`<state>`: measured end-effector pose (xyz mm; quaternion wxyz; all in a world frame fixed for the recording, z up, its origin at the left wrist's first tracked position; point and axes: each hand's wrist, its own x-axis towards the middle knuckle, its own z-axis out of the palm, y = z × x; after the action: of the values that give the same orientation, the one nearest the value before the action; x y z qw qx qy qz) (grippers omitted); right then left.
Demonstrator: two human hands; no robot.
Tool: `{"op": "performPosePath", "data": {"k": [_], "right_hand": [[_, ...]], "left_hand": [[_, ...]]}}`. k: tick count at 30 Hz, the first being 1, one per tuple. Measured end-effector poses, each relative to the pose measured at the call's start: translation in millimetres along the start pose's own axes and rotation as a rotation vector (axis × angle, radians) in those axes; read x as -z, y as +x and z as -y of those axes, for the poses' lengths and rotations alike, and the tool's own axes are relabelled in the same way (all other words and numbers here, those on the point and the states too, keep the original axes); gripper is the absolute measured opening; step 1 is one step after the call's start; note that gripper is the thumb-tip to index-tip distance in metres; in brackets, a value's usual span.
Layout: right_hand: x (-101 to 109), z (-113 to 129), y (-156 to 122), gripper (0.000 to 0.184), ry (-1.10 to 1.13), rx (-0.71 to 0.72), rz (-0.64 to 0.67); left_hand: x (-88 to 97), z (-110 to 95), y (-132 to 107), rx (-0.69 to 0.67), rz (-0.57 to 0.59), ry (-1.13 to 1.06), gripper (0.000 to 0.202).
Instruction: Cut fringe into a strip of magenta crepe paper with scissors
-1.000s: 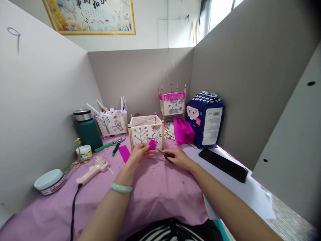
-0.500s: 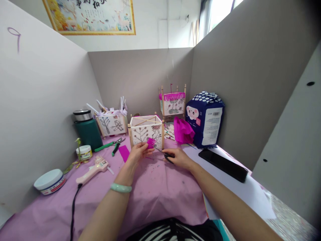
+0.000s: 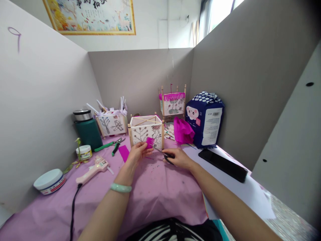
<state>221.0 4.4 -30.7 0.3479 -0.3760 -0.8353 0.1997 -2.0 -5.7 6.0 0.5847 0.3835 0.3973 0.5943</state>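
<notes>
Pinched in the fingers of my left hand (image 3: pixel 139 152) is a small strip of magenta crepe paper (image 3: pixel 149 143), its edge cut into a fringe. My right hand (image 3: pixel 177 158) is closed around the dark handles of a pair of scissors (image 3: pixel 168 156), whose blades point left and reach the paper's lower right edge. Just behind both hands stands a box-shaped lantern (image 3: pixel 142 132) with wooden corner sticks and drawn plants on its white sides. A flat magenta paper piece (image 3: pixel 123 153) lies left of my left hand.
At the left are a hot glue gun (image 3: pixel 93 171), green-handled pruning shears (image 3: pixel 107 145), a white bowl (image 3: pixel 50 181), a small jar (image 3: pixel 84 152) and a green flask (image 3: pixel 87 130). A fringed lantern (image 3: pixel 173 103), crumpled magenta paper (image 3: pixel 184 130), a blue package (image 3: pixel 205 120) and a black phone (image 3: pixel 223 164) stand or lie rightward.
The fringed paper has tilted and shifted slightly left and up with my left fingers. My right hand with the scissors stays almost in place.
</notes>
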Motion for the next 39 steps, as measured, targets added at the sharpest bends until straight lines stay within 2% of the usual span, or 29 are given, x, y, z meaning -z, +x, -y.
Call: {"op": "performPosePath", "data": {"k": [8, 39], "right_hand": [[1.9, 4.2, -0.2, 0.039, -0.062, 0.023, -0.017], [-1.3, -1.4, 0.3, 0.039, 0.046, 0.005, 0.0]], "left_hand": [[-0.7, -1.5, 0.6, -0.002, -0.007, 0.009, 0.011], [-0.2, 1.4, 1.0, 0.036, 0.033, 0.038, 0.009]]}}
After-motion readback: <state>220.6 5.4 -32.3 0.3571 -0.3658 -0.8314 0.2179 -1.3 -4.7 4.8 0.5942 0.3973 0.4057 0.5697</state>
